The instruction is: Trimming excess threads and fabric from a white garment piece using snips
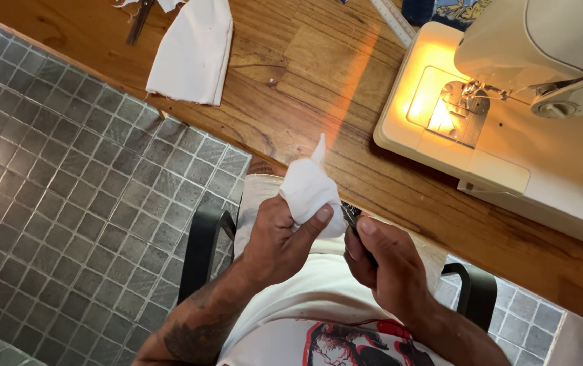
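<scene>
Left hand closed round small white cloth, thumb pressed across it, tip pointing up toward counter edge. Right hand curled shut on dark tool, blades touching cloth's right side, just beside left thumb.

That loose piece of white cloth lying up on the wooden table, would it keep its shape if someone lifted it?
Probably not: the white cloth piece lies flat and thin on the wooden table, so it likely droops. It looks light, and should slide easily.
</scene>
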